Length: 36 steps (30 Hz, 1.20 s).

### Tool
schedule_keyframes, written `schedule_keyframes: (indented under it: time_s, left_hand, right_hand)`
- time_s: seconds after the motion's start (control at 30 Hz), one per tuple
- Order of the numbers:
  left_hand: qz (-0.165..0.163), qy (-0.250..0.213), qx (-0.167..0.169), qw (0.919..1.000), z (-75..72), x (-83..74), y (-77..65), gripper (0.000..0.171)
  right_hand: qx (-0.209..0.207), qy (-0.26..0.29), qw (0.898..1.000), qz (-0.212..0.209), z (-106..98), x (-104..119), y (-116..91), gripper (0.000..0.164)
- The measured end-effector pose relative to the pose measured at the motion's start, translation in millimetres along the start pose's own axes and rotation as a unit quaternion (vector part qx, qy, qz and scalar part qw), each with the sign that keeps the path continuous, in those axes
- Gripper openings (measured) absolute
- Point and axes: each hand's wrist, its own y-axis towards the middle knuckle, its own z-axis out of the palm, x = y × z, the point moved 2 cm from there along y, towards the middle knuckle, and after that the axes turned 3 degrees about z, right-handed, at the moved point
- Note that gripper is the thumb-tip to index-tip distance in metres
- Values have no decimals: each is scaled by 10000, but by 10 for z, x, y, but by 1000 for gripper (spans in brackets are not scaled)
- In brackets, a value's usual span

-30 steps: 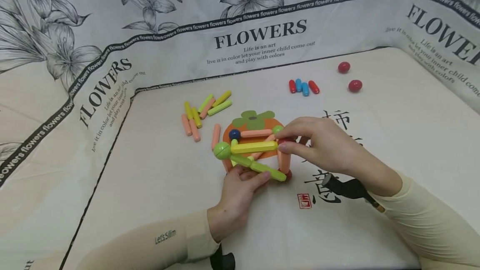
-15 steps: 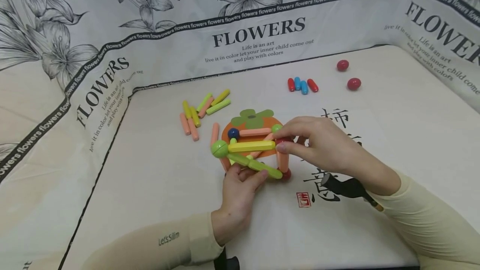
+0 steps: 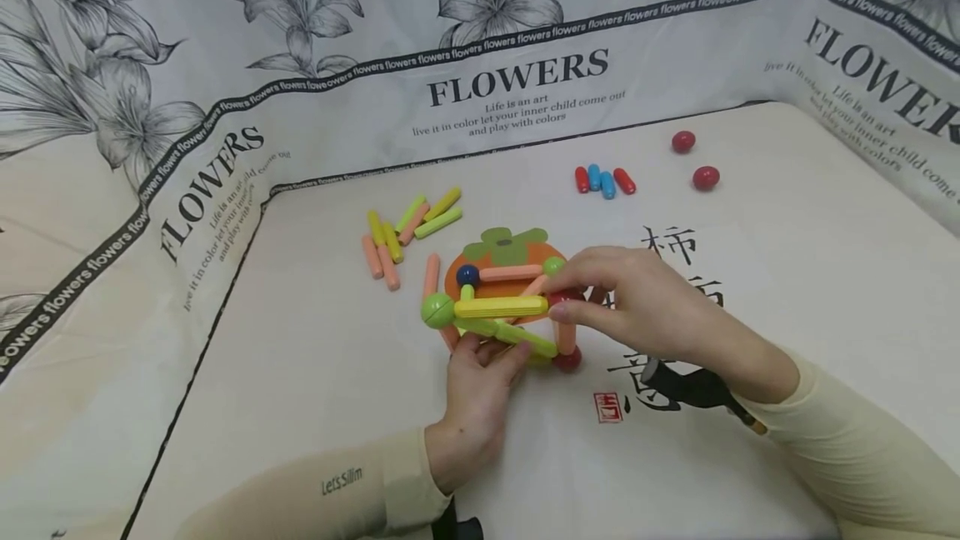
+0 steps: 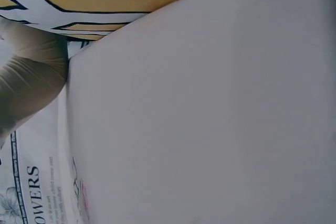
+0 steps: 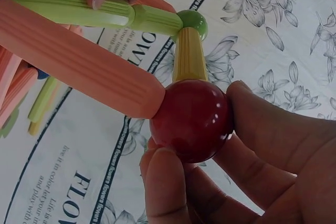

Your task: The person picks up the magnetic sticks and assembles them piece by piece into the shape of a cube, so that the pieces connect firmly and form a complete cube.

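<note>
Head view: between the two hands, above the orange fruit print (image 3: 502, 290), I see a small frame (image 3: 501, 307) of coloured rods and balls, partly built. The right hand (image 3: 637, 307) has its thumb and fingers clamped on a red ball (image 5: 191, 121), the corner where a yellow rod (image 5: 190, 56) and a pink rod (image 5: 84, 61) meet. The left hand (image 3: 480, 398) pinches the light green rods (image 5: 79, 9), which run end to end down the slanting side from a green ball (image 3: 438, 310) toward the lower red ball (image 3: 567, 357). To my eye the step in hand is steadying or seating that corner; the next move seems to call for keeping the slanting side still, with only gentle pressure, lest a joint slip apart. The pale cloth (image 3: 300, 373) beneath carries black characters (image 3: 670, 247) and a red seal mark (image 3: 608, 407). Loose rods (image 3: 438, 222) in pink, yellow and green lie toward the back left, short red and blue rods (image 3: 607, 184) farther right, then two spare red balls (image 3: 706, 178). Behind stands a fabric wall (image 3: 322, 132) printed with lilies and "FLOWERS". The left wrist view catches just a sleeve (image 4: 31, 72) and cloth.
</note>
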Motion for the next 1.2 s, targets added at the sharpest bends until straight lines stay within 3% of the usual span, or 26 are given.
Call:
schedule_keyframes:
  time_s: [0.13, 0.23, 0.37, 0.4, 0.47, 0.5, 0.53, 0.57, 0.6, 0.63, 0.67, 0.7, 0.73, 0.77, 0.8, 0.87, 0.97, 1.0, 1.07, 1.2]
  left_hand:
    - [-92, 27, 33, 9999, -13, 20, 20, 53]
    - [-272, 85, 292, 9992, -24, 26, 3, 58]
    - [-461, 437, 731, 9953, -93, -26, -168, 62]
    - [-384, 592, 813, 9942, -119, -59, -226, 59]
    - [114, 1001, 1057, 9893, -182, -158, -350, 48]
    - [546, 1194, 1151, 9846, -213, -224, -399, 42]
    - [1225, 1448, 1293, 9733, -246, -300, -430, 36]
    - [2038, 1721, 1386, 9537, -279, -389, -445, 31]
    - [2930, 2067, 1425, 9226, -318, -488, -447, 29]
    - [3766, 2449, 1358, 8831, -362, -591, -432, 29]
    - [4490, 2862, 1172, 8383, -412, -692, -395, 31]
    - [5023, 3289, 919, 7944, -465, -784, -341, 35]
    - [5369, 3695, 699, 7552, -521, -867, -277, 41]
    - [5446, 4078, 576, 7306, -576, -941, -205, 47]
    - [5334, 4415, 600, 7190, -626, -997, -133, 53]
    - [4861, 4933, 836, 7165, -712, -1054, -12, 62]
    - [4247, 5139, 1286, 7342, -781, -1053, 85, 63]
    - [4166, 5113, 1368, 7391, -789, -1045, 99, 60]
    - [4196, 5044, 1411, 7413, -794, -1030, 106, 54]
    - [4330, 4960, 1382, 7399, -788, -1001, 105, 45]
  right_hand:
    - [13, 4, 10000, -9, 18, 0, -3, 25]
    - [32, -6, 10000, 52, 27, -6, -9, 26]
    - [86, 0, 9999, 127, 39, -14, -21, 26]
    - [89, -14, 9999, 133, 40, -15, -23, 27]
    - [89, -29, 9999, 119, 40, -19, -23, 26]
    - [81, -27, 9999, 92, 38, -20, -21, 26]
    - [63, -32, 10000, 60, 35, -21, -17, 26]
    - [40, -36, 10000, 33, 31, -23, -14, 26]
    - [15, -43, 10000, -11, 27, -26, -10, 25]
    - [-6, -45, 10000, -68, 25, -29, -4, 25]
    - [-23, -47, 9999, -117, 23, -31, 1, 25]
    - [-29, -33, 9999, -166, 22, -32, 8, 25]
    - [-32, -37, 9998, -196, 21, -34, 14, 25]
    - [-26, -38, 9997, -224, 20, -35, 19, 25]
    - [-17, -43, 9997, -249, 21, -37, 24, 25]
    - [10, -37, 9997, -227, 22, -39, 32, 26]
    - [25, -41, 9998, -198, 15, -40, 38, 26]
    - [28, -32, 9998, -195, 14, -42, 39, 26]
    - [43, -15, 9998, -188, 10, -42, 39, 26]
    - [116, -7, 9999, -123, 10, -49, 40, 27]
